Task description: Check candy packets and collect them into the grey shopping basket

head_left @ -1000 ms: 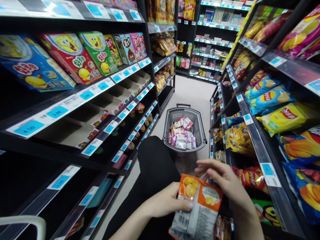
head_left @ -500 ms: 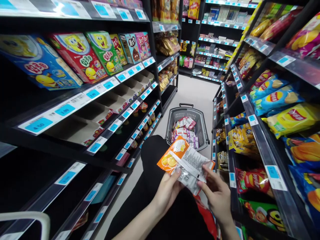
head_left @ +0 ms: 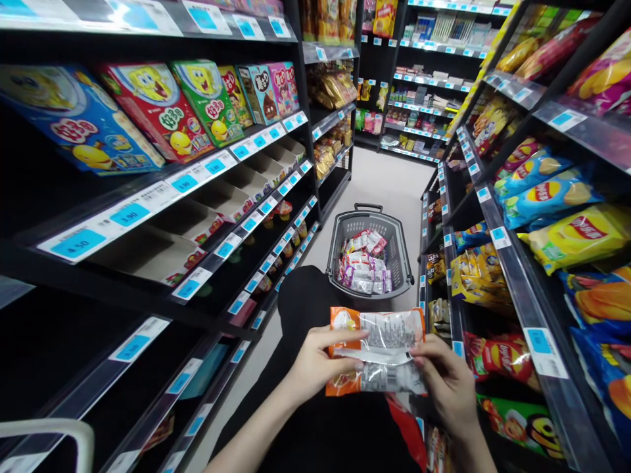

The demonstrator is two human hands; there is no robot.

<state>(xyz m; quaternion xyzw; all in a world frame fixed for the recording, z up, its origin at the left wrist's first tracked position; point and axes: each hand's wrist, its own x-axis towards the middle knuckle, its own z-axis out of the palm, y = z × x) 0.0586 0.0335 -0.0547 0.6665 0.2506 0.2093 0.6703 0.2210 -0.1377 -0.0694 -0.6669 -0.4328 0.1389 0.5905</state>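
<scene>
An orange and silver snack packet [head_left: 389,328] lies level across my lap, its printed back and pale centre seam facing up. My left hand [head_left: 318,364] grips the packet's left end, fingers on top of it. At the other end, my right hand [head_left: 446,374] pinches the edge near the seam. Just beyond my knee, a grey shopping basket [head_left: 397,243] stands on the floor with several small red, white and purple packets [head_left: 365,266] inside. Something red [head_left: 407,430] hangs below the held packet, partly hidden.
Shelves line both sides of the narrow aisle. Snack boxes [head_left: 158,108] stand on the left shelf, above open cardboard trays [head_left: 148,253]. Bags of chips [head_left: 582,236] fill the right shelves. A pale curved bar [head_left: 73,427] juts in at bottom left. Pale floor [head_left: 389,177] runs beyond the basket.
The packet has turned from a slant to level and come slightly lower. My left hand has shifted up and left onto its end; my right hand has moved slightly right.
</scene>
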